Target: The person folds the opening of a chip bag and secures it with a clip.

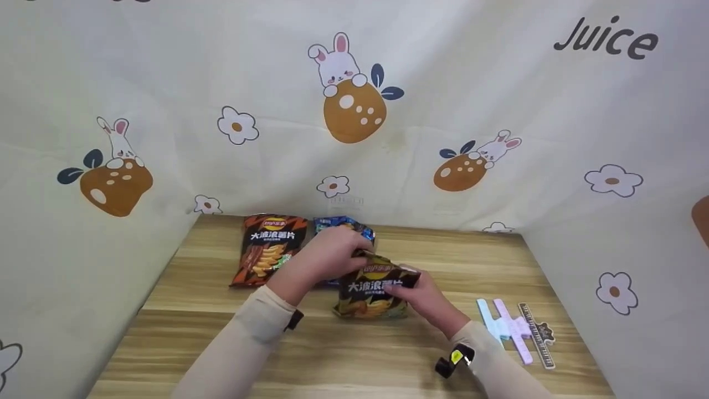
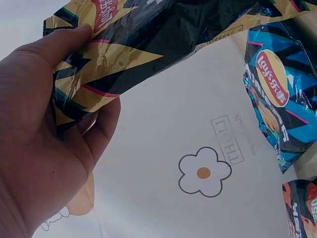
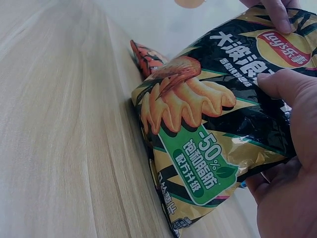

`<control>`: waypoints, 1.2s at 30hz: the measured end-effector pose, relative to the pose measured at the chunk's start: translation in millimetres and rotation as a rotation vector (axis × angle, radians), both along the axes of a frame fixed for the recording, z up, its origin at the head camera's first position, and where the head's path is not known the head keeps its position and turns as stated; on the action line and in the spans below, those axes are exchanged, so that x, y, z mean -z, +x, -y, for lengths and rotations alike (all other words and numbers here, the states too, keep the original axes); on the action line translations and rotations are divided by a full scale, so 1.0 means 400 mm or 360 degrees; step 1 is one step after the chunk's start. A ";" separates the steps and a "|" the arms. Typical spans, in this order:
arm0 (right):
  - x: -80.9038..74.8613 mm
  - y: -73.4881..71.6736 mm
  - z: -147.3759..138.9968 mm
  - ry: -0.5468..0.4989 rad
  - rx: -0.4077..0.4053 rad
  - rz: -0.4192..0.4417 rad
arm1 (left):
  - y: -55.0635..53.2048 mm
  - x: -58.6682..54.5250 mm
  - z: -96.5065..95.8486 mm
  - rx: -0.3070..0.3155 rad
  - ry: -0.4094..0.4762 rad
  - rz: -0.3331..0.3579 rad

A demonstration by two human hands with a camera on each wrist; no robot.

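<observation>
Bag handling was the step in hand, AFAICT: a black-and-gold chip bag (image 1: 363, 305) sat nr the ctr of the head view, held w/ both hands above the wood-look table (image 1: 183, 338). The L hand (image 1: 336, 250) was part-closed at the bag's top edge, thumb in front & fingers behind; the R hand (image 1: 425, 295) gripped the bag's right side, thumb across the front, fingers behind. Bottom edge looked to be at the tabletop, tho firm contact was hard to call. Couldn't tell if the top seal was open or intact.

An orange-and-black bag (image 1: 271, 228) lay left of ctr in the head view; a blue bag (image 1: 338, 221) was partly hidden behind the L hand. Lower right: a lt-blue clip (image 1: 487, 315), a purple clip (image 1: 513, 332) & a dark-edged clip (image 1: 536, 336), all untouched.

Next move prob. called for a firm pinch on the top edge, R hand steadying the side w/o crushing the contents.
</observation>
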State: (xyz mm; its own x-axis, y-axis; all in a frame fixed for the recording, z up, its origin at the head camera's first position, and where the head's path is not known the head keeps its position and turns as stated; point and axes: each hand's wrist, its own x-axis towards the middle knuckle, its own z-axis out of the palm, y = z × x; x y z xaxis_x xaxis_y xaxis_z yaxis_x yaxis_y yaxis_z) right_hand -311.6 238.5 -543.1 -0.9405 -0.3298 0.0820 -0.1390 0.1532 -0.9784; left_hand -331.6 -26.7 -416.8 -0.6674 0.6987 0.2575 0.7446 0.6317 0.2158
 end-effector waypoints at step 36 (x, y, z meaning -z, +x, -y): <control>-0.046 0.012 -0.102 0.0077 0.0194 -0.0545 | -0.010 0.001 0.006 -0.0011 0.0069 0.0144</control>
